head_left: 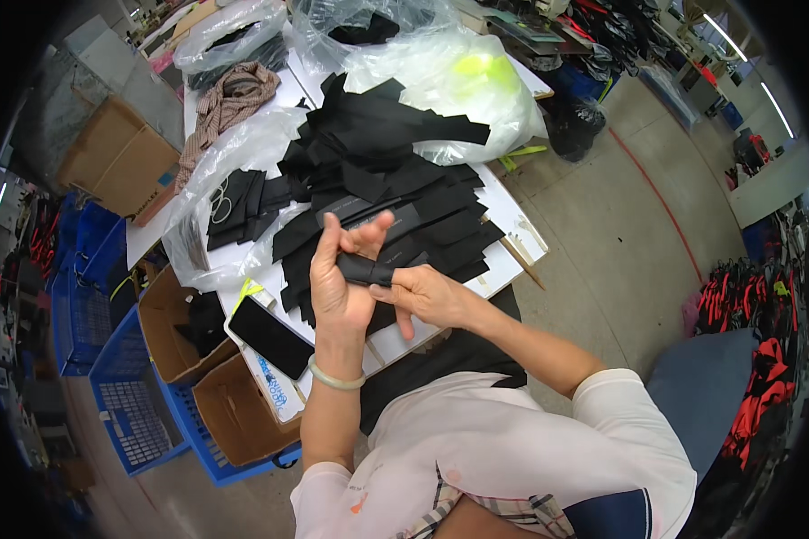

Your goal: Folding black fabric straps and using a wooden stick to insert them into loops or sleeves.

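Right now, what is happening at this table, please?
A person sits at a white table and works with both bare hands. The left hand and the right hand together hold a small black fabric piece that looks rolled or folded. Behind the hands lies a big pile of black fabric strips. A dark phone rests near the left wrist, and clear plastic bags stand further back.

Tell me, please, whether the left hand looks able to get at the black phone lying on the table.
Probably yes: the black phone lies uncovered beside the left hand, though its fingers hold a black fabric strip.
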Tool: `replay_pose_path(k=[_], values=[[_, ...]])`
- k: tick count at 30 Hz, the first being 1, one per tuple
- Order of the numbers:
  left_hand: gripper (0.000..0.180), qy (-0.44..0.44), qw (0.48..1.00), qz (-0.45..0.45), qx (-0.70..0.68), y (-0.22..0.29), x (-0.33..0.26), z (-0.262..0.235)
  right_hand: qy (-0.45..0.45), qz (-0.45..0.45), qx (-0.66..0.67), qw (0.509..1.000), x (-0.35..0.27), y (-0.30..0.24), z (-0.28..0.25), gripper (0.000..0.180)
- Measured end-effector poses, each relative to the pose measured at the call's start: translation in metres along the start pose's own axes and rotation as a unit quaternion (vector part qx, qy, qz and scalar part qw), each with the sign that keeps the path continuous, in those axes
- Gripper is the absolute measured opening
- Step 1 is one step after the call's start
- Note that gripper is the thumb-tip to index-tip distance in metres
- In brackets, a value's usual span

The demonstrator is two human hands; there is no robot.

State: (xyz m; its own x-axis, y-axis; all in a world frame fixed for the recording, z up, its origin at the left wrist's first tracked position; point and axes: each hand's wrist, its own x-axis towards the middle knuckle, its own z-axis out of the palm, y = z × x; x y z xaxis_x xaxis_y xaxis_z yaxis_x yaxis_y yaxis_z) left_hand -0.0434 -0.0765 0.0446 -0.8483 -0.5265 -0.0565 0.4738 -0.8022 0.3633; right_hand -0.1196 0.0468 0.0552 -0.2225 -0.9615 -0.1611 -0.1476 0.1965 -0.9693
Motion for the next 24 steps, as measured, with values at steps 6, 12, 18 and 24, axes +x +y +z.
replay_pose_path(k=[6,12,18,24], values=[[0.043,0.017,0.978,0.129,0.163,0.000,-0.010,0.015,-0.039,0.035,0.276,0.960,0.016,0.002,0.018,0.031],[0.045,0.061,0.991,0.117,0.038,0.009,-0.011,-0.008,-0.028,0.034,0.287,0.957,0.014,-0.010,0.011,0.026],[0.039,0.100,0.984,0.146,0.025,0.017,-0.018,-0.004,0.188,-0.023,0.170,0.967,0.028,-0.009,0.041,0.015],[0.040,0.139,0.976,0.161,0.033,0.032,-0.024,-0.006,0.224,-0.279,-0.160,0.920,0.041,0.009,0.070,0.009]])
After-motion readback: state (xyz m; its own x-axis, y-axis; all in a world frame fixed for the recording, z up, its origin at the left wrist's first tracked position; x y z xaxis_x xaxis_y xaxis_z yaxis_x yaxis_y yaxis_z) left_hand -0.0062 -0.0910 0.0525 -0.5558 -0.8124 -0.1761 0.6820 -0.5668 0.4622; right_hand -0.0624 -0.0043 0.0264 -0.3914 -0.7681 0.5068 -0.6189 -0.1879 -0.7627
